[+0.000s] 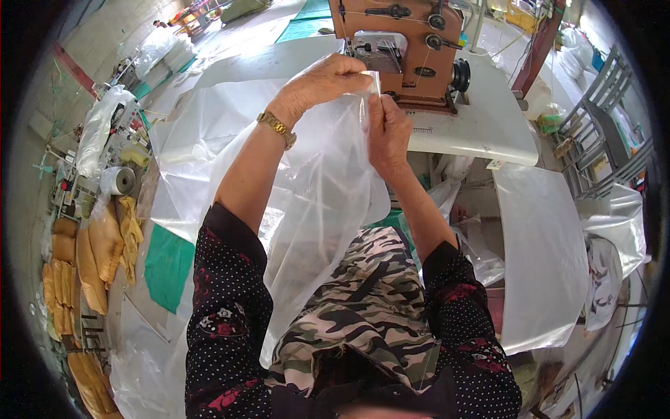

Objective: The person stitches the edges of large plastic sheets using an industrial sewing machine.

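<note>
A large sheet of clear plastic film [307, 167] hangs from my two hands and drapes over the table's left part and toward my lap. My left hand [324, 84], with a gold watch on its wrist, pinches a folded edge of the film. Just below and to the right, my right hand [389, 133] grips the same edge between thumb and fingers. Both hands are raised in front of a brown sewing machine [419, 63], whose needle area is partly hidden behind my left fingers.
The machine stands on a pale work table [481, 133]. More plastic sheeting [541, 258] hangs at the right, near a grey chair [600, 133]. Yellow-brown bundles [98, 258], a roll [118, 180] and a green cloth [169, 269] lie to the left.
</note>
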The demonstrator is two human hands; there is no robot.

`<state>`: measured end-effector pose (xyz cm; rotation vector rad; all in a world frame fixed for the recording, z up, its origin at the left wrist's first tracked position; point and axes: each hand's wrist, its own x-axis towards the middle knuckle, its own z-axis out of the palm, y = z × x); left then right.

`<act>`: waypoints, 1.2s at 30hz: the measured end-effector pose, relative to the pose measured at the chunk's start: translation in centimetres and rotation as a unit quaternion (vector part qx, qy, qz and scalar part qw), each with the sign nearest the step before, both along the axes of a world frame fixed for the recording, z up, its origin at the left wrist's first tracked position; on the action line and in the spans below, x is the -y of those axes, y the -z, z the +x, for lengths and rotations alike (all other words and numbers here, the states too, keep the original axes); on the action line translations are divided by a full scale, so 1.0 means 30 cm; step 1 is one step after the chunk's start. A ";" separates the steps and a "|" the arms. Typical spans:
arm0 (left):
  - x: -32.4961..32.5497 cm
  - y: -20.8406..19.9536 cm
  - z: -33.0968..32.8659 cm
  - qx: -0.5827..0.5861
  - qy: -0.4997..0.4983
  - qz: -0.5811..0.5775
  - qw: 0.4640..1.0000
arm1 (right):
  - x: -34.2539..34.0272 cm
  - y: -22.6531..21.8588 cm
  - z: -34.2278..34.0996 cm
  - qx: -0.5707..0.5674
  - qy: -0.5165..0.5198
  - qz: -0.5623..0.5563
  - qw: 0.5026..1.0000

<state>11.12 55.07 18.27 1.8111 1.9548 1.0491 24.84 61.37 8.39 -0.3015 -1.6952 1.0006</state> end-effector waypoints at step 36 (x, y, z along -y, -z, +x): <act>-0.228 0.211 -0.361 -0.050 -0.081 0.053 0.994 | -0.342 0.137 -0.308 0.029 0.120 0.415 0.901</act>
